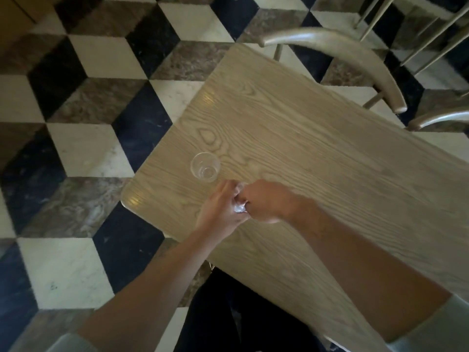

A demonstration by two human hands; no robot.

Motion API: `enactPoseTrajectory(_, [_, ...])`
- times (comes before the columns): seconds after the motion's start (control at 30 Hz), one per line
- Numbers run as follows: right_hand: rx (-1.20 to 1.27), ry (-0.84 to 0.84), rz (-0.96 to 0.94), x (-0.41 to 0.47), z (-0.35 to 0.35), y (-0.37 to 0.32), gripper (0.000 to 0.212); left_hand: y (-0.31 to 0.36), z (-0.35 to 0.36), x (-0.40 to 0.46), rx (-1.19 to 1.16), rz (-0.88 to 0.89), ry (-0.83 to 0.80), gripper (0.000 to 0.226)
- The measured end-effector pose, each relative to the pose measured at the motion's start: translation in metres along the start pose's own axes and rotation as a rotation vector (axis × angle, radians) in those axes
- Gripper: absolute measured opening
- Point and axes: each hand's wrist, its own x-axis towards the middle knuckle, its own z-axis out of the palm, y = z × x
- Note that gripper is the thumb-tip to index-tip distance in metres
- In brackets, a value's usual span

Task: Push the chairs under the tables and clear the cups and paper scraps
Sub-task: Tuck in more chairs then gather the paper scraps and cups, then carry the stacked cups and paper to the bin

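Forearms: both bare, reaching from the bottom edge over the near side of the table, grey sleeve (431,323) on the right upper arm
Floor (76,153): cube-pattern tiles in white, black and brown marble, all round the table
Table (317,148): pale wood-grain top, rounded corners, set at a slant across the view
Chair (355,54): curved metallic backrest at the far edge of the table, seat hidden by the tabletop; second backrest (441,119) at the right edge, just beside the first
Left hand (220,209): fingers curled, pressed against the right hand over the near left part of the table
Right hand (266,199): closed in a loose fist, touching the left hand
Plastic cup (205,166): clear, upright on the table, just beyond the hands, not touched
Paper scrap (239,207): small white crumpled wad pinched between the two hands; which hand bears it cannot tell, blurred
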Motion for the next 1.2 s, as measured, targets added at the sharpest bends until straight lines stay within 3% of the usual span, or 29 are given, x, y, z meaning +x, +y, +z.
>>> enactPoseTrajectory(0.07, [0.083,0.115,-0.051,0.006,-0.008,-0.003,0.039,-0.008,-0.01,-0.01,0.032,-0.032,0.05,0.054])
enactPoseTrajectory(0.13, [0.344,0.295,-0.057,0.013,-0.013,-0.013,0.036,-0.023,-0.024,-0.024,0.038,-0.077,0.125,0.055])
enactPoseTrajectory(0.2, [0.521,0.613,-0.102,0.015,-0.015,-0.013,0.029,-0.029,-0.033,-0.032,0.041,-0.109,0.143,0.059])
enactPoseTrajectory(0.27, [0.408,0.862,-0.232,0.026,-0.012,-0.021,0.017,-0.038,-0.043,-0.045,0.033,-0.158,0.184,0.061])
enactPoseTrajectory(0.3, [0.319,0.875,-0.266,0.035,-0.01,-0.027,0.022,-0.042,-0.048,-0.051,0.026,-0.186,0.217,0.061])
enactPoseTrajectory(0.37, [0.121,0.638,-0.175,0.057,-0.006,-0.035,0.044,-0.047,-0.056,-0.06,0.008,-0.261,0.28,0.061])
enactPoseTrajectory(0.43, [-0.092,0.388,-0.007,0.075,0.001,-0.04,0.053,-0.049,-0.062,-0.064,-0.012,-0.315,0.329,0.062])
enactPoseTrajectory(0.47, [-0.135,0.365,0.025,0.08,0.004,-0.043,0.045,-0.049,-0.064,-0.066,-0.014,-0.324,0.347,0.062])
enactPoseTrajectory(0.53, [-0.039,0.502,-0.016,0.081,0.007,-0.048,0.025,-0.052,-0.067,-0.069,-0.006,-0.33,0.366,0.063])
enactPoseTrajectory(0.63, [0.345,0.64,-0.214,0.054,0.009,-0.058,0.02,-0.057,-0.07,-0.073,0.006,-0.328,0.364,0.061])
enactPoseTrajectory(0.73, [0.437,0.437,-0.327,0.024,0.017,-0.073,0.012,-0.055,-0.069,-0.071,0.012,-0.333,0.36,0.06])
enactPoseTrajectory(0.87, [0.293,0.271,-0.18,0.021,0.022,-0.074,0.018,-0.045,-0.063,-0.065,0.001,-0.258,0.357,0.063])
enactPoseTrajectory(1.03, [0.029,0.129,-0.082,0.024,0.027,-0.074,0.047,-0.032,-0.056,-0.052,0.065,-0.185,0.306,0.05])
enactPoseTrajectory(1.2, [0.092,-0.052,0.046,0.026,0.026,-0.068,0.048,-0.029,-0.038,-0.05,0.1,-0.084,0.299,0.042])
